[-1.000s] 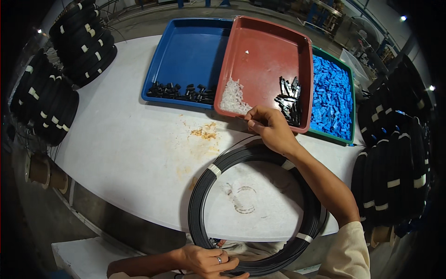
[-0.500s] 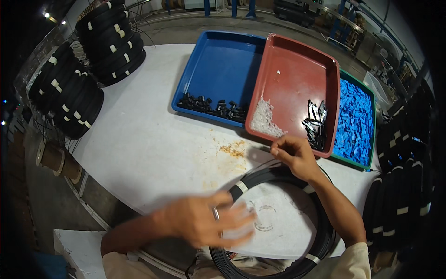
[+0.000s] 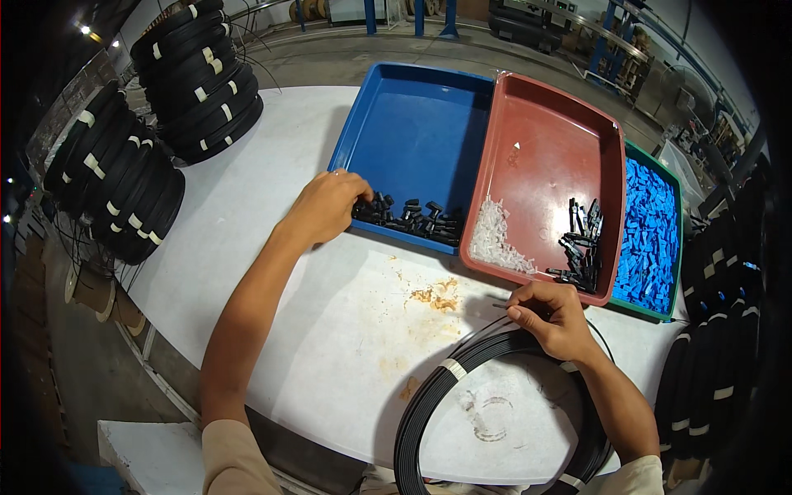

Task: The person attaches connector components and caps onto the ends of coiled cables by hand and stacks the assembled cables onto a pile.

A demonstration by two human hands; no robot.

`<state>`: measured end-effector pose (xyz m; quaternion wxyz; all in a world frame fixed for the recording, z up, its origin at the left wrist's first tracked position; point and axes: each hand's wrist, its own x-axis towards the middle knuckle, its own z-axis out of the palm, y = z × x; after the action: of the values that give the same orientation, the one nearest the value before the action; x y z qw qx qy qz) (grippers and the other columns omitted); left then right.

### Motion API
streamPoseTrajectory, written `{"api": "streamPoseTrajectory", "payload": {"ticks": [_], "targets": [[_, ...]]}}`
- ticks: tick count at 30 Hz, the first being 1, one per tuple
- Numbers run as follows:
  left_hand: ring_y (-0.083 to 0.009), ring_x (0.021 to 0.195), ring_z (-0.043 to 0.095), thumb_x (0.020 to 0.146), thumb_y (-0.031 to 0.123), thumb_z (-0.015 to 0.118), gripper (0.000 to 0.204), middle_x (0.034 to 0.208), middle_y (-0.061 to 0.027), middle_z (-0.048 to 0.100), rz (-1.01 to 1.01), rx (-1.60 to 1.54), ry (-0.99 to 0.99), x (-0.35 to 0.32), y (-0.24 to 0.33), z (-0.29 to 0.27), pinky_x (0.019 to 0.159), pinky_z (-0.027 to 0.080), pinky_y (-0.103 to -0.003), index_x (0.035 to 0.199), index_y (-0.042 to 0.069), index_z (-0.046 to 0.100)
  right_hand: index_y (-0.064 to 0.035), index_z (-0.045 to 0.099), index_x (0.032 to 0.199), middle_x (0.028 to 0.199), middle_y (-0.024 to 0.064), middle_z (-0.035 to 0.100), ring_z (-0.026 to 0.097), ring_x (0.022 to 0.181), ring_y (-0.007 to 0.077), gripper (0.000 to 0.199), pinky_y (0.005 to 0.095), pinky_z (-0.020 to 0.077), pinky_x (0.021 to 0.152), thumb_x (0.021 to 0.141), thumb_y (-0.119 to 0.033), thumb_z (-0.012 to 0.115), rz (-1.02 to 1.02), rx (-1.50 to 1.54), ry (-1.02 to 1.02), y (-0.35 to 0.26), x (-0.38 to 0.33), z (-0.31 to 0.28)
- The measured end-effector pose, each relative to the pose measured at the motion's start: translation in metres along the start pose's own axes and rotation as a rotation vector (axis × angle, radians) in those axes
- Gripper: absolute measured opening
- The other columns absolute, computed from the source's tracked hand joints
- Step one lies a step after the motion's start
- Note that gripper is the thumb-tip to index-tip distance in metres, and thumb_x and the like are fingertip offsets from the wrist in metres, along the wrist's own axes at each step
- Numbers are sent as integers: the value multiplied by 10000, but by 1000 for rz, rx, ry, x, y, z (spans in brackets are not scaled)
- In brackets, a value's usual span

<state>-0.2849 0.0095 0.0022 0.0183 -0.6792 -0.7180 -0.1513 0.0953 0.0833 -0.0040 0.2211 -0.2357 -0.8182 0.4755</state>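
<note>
My left hand (image 3: 330, 204) reaches over the near left corner of the blue tray (image 3: 421, 107). Its fingers curl down at a pile of small black plastic parts (image 3: 417, 219); the fingertips are partly hidden, so what they grip cannot be made out. Between thumb and forefinger, my right hand (image 3: 551, 318) pinches the end of a thin black cable (image 3: 500, 306), just in front of the red tray. That cable belongs to a coil (image 3: 421, 417) bound with white tape, which lies on the near side of the table below my right forearm.
The red tray (image 3: 553, 107) holds small clear pieces (image 3: 497, 239) and black slim parts (image 3: 582, 247). Beside it, a green tray (image 3: 675, 247) is full of blue pieces (image 3: 648, 235). Stacked black coils (image 3: 198, 82) stand far left; more coils (image 3: 709, 379) are at right. Yellowish crumbs (image 3: 437, 294) dot the white table (image 3: 272, 305).
My left hand has swung from above the coil, forward and left, to the black parts in the blue tray. My right hand keeps its pinch on the cable. The whole view has shifted slightly.
</note>
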Motion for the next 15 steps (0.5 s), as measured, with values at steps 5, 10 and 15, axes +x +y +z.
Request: {"api": "streamPoseTrajectory", "payload": {"ticks": [5, 10, 15], "targets": [[-298, 1105, 663, 948, -89, 514, 286, 1151, -146, 716, 43, -411, 18, 21, 2, 0, 994, 516, -391, 1150, 3, 694, 31, 715, 908, 779, 75, 696, 611, 700, 122, 133, 279, 483, 641, 910, -95, 757, 3, -29, 5, -1, 0, 0], [-292, 1098, 680, 952, -48, 548, 278, 1182, -144, 716, 102, -337, 111, 33, 3, -21, 986, 534, -387, 1183, 20, 687, 31, 717, 908, 779, 80, 694, 606, 696, 125, 143, 282, 478, 638, 906, -105, 762, -9, -37, 33, 3, -1, 1], [-272, 1060, 691, 944, -4, 603, 246, 1172, -128, 725, 72, -211, 76, 26, -1, -20, 954, 543, -384, 1163, 40, 707, 32, 722, 912, 780, 82, 695, 604, 690, 126, 149, 283, 476, 632, 904, -110, 765, -11, -57, 30, 0, 0, 3]]}}
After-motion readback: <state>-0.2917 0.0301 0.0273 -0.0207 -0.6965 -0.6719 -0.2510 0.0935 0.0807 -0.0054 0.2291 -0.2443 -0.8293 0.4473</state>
